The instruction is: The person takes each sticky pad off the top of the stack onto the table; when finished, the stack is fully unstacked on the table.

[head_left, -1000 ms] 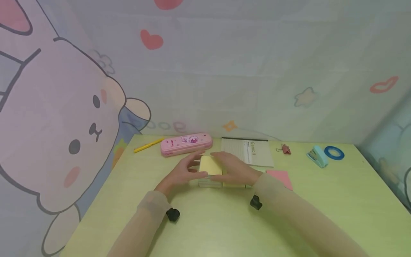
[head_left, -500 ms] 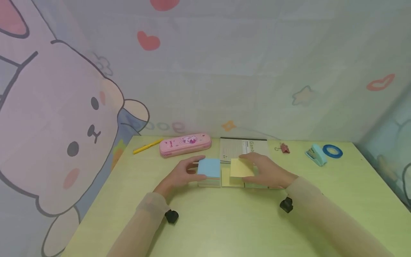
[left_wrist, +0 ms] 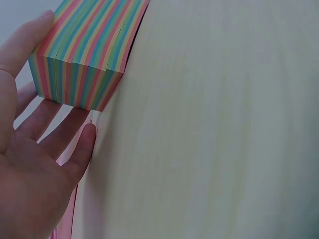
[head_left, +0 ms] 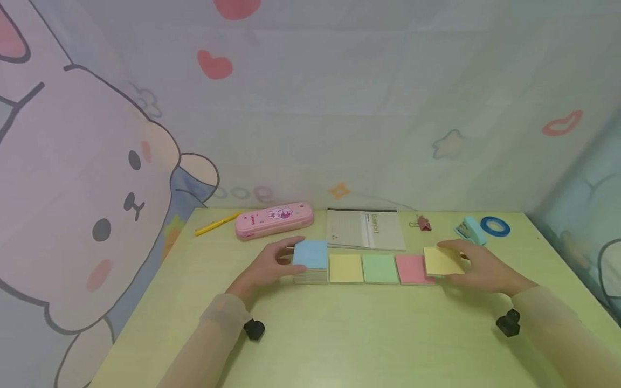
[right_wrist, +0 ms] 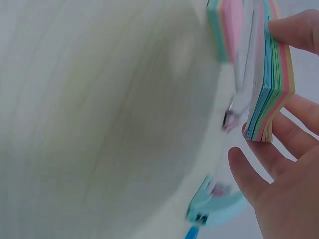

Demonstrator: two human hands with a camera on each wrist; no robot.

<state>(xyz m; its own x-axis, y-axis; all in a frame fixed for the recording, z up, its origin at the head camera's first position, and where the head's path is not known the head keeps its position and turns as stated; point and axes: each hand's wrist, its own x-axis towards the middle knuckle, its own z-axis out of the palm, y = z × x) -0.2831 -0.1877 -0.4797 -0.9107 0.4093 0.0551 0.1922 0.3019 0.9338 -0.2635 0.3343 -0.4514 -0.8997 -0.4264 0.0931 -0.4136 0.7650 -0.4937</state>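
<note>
My left hand (head_left: 262, 267) grips a thick stack of sticky notes (head_left: 310, 256) with a blue top sheet, thumb at the near side and fingers at the far side. Its striped, multicoloured edges fill the top of the left wrist view. In my right hand (head_left: 480, 272) is a sticky note pad (head_left: 442, 261) with a yellow top, pinched between thumb and fingers. The right wrist view shows this pad's layered edge (right_wrist: 274, 84) raised off the table. Between the hands lie a yellow pad (head_left: 346, 268), a green pad (head_left: 380, 268) and a pink pad (head_left: 412, 269), side by side.
Behind the row are a pink pencil case (head_left: 274, 220), a yellow pencil (head_left: 217, 223) and a notebook (head_left: 364, 229). Further right lie a red binder clip (head_left: 423, 223), a mint stapler (head_left: 471, 230) and blue tape (head_left: 495, 227). A printed cloth (head_left: 315, 108) hangs at the table's back.
My right hand has lifted the yellow-topped pad off the stack and carried it right, past the row. The stack's blue sheet is now exposed. My left hand keeps its grip on the stack.
</note>
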